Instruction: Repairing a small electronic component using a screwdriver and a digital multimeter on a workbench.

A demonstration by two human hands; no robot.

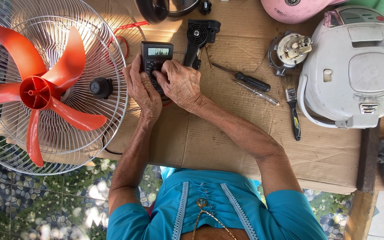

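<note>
A black digital multimeter (157, 52) with a lit grey display lies on the brown cardboard sheet (227, 142). My left hand (142, 89) grips its left side and steadies it. Fingers of my right hand (181, 82) press on the dial area below the display and cover the lower half of the meter. Red wire (125, 33) runs from behind the meter toward the fan.
An orange-bladed fan (45, 89) in a white wire cage lies flat at left, with a black knob (100, 87). A black hair-dryer body (198, 38), two screwdrivers (250, 82), a paintbrush (292, 106), a small motor (290, 51) and a white rice cooker (356, 66) lie to the right.
</note>
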